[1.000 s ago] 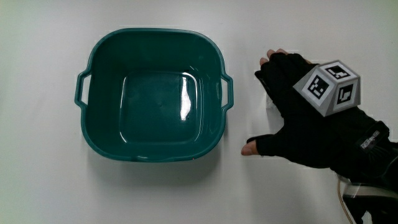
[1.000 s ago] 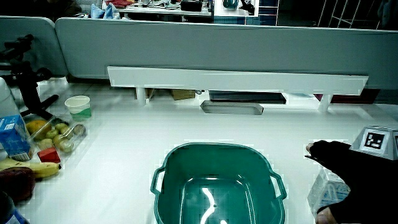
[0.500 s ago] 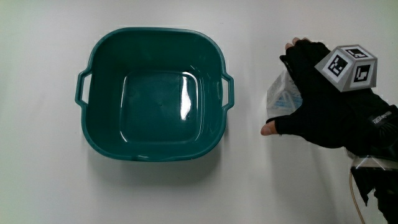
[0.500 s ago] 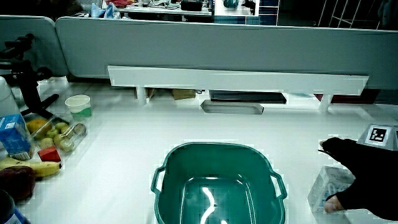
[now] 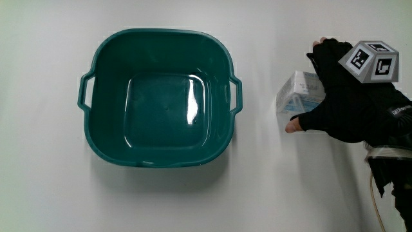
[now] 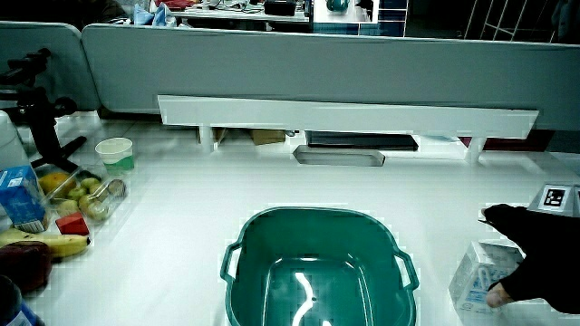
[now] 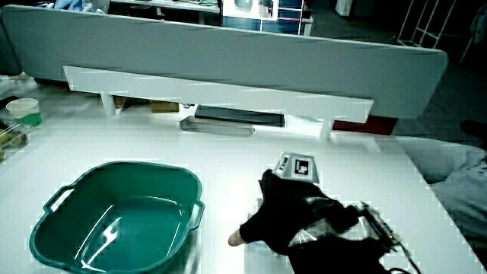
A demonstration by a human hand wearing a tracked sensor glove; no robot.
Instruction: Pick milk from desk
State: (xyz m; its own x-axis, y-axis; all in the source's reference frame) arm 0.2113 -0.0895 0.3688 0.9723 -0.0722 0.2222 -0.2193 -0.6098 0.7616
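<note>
Beside the green tub (image 5: 158, 96), the hand (image 5: 351, 106) holds the milk (image 5: 297, 93); next, it should lift it up.

Pale milk carton (image 5: 297, 94) in gloved grip (image 5: 341, 96)

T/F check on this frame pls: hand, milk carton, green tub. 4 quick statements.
1. The hand grips the milk carton. True.
2. The milk carton lies inside the green tub. False: it is beside the tub, outside it.
3. The green tub holds nothing. True.
4. The hand hovers over the green tub. False: it is beside the tub, at the carton.
</note>
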